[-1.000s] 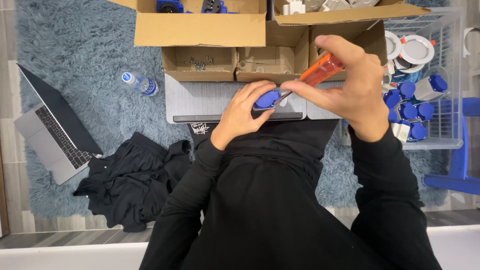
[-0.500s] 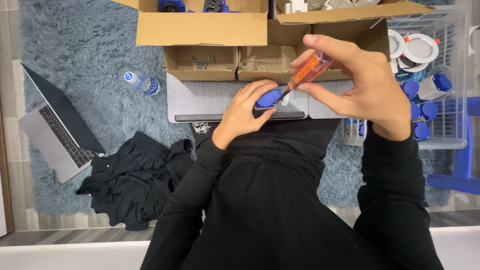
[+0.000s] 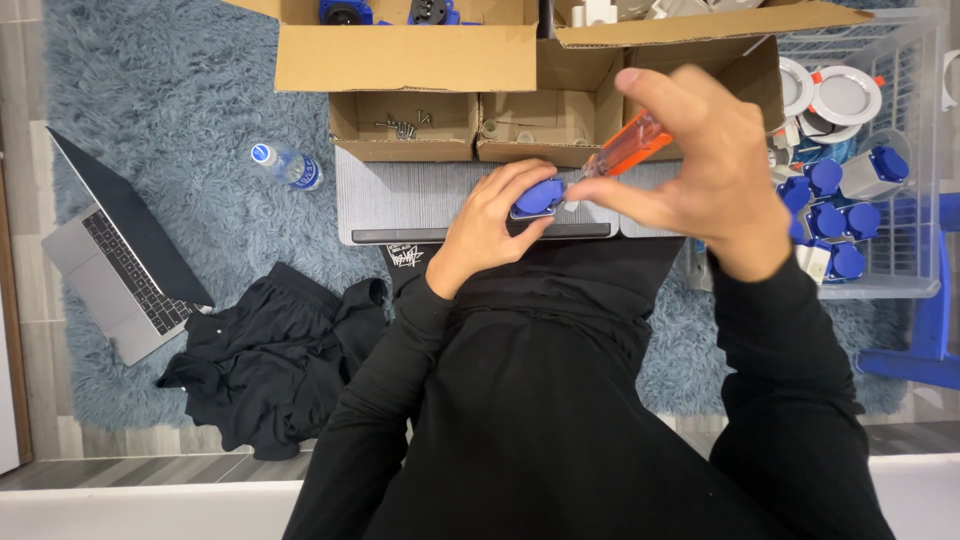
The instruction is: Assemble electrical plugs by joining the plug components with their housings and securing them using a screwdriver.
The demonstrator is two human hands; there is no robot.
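A small blue socket [image 3: 538,197] is being gripped in the left hand [image 3: 497,222], fingers curled around its sides, just above the grey board [image 3: 400,195] that is lying across the lap. An orange-handled screwdriver [image 3: 632,145] is being pinched in the right hand [image 3: 700,165], between thumb and fingertips, and its tip is being pointed at the socket's right edge; whether the tip is seated in a screw cannot be told.

The socket is being judged light, hard and rigid, a plastic shell with smooth faces that could slip under a turning force, so it is best taken by its outer rim, as it is being held now, with the face left free. The screwdriver is being judged stiff and light, and its ribbed-looking handle is the natural place for a grip.

The work is being done on the floor, over a shaggy blue-grey rug [image 3: 150,90]. Open cardboard boxes [image 3: 405,60] are standing just beyond the board, one compartment holding loose screws [image 3: 400,126]. A clear bin [image 3: 900,150] at the right is holding more blue sockets [image 3: 838,215] and round white lamps [image 3: 845,95]. At the left, a water bottle [image 3: 286,165], an open laptop [image 3: 115,265] and a crumpled black garment [image 3: 270,365] are lying on the rug.
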